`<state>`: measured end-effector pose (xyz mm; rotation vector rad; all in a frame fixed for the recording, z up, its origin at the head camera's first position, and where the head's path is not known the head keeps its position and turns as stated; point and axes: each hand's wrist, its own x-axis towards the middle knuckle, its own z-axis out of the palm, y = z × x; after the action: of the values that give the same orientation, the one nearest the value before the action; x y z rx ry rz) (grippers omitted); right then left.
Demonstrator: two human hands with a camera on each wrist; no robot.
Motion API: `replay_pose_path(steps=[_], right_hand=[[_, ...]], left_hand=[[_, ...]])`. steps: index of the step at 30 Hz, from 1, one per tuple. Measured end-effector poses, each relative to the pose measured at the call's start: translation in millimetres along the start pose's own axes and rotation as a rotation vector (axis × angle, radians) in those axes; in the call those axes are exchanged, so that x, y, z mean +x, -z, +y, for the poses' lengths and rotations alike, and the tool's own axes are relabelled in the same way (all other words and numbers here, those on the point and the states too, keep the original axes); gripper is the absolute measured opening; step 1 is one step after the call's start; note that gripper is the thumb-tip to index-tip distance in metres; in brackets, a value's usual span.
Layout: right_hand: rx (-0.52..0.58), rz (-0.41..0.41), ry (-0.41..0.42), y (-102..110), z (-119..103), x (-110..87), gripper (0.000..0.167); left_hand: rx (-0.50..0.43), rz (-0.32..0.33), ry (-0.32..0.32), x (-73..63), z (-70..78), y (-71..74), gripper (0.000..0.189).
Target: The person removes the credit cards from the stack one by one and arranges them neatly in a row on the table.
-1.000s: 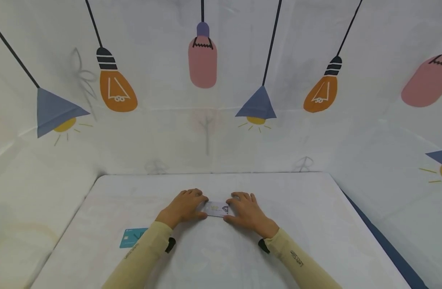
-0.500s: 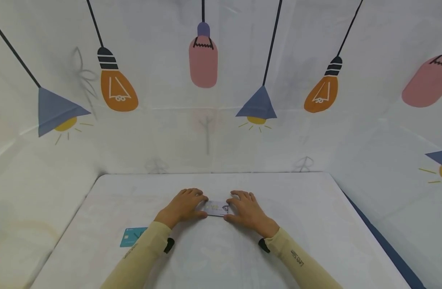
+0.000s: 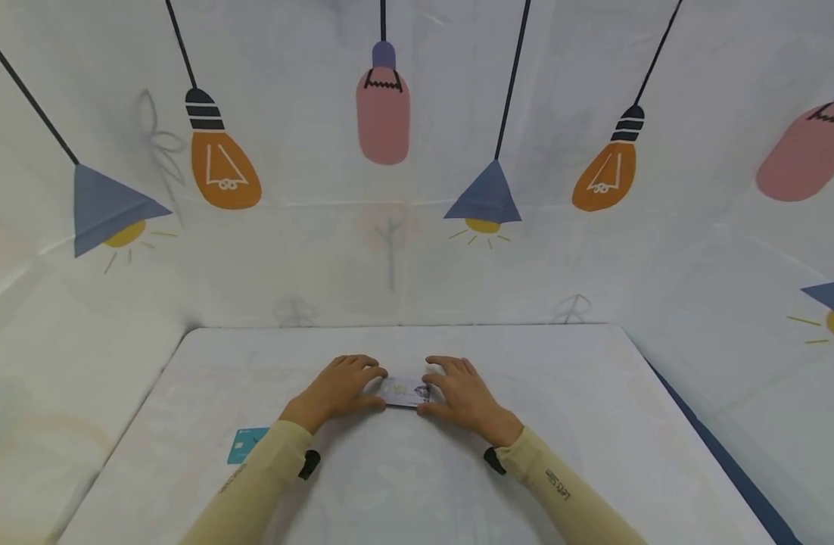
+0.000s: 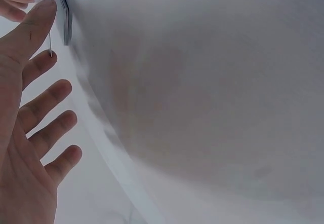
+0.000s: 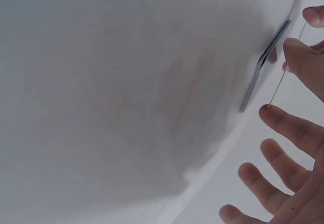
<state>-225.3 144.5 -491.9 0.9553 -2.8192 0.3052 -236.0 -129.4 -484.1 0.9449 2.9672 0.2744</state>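
Observation:
A pale card (image 3: 399, 390) with a dark mark at its right end is held between both hands near the middle of the table. My left hand (image 3: 342, 387) pinches its left end between thumb and index finger. The right hand (image 3: 463, 395) pinches the opposite end the same way. In the left wrist view the other fingers of the left hand (image 4: 35, 148) are spread apart. Seen edge-on in the right wrist view, the card (image 5: 281, 79) is a thin line. Apart from it, on the tabletop side, is a thicker grey stack, perhaps of cards (image 5: 249, 91).
A teal card (image 3: 244, 445) lies on the white tabletop (image 3: 403, 484) at left, partly covered by the left sleeve (image 3: 253, 484). A white curtain (image 3: 308, 257) printed with lamps stands behind the table and along its sides.
Both hands have shifted slightly left with the pale card, and a darker gap shows under its front edge. The left sleeve now covers more of the teal card.

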Motion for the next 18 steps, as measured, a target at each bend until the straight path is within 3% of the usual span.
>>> replay_pose_path(steps=[8, 18], right_hand=[[0.006, 0.048, 0.064, 0, -10, 6.5, 0.056], [0.07, 0.064, 0.075, -3, -23, 14.9, 0.055]], left_hand=[[-0.022, 0.06, -0.039, -17.6, -8.5, 5.2, 0.053], [-0.02, 0.085, -0.024, -36.9, -15.3, 14.7, 0.055]])
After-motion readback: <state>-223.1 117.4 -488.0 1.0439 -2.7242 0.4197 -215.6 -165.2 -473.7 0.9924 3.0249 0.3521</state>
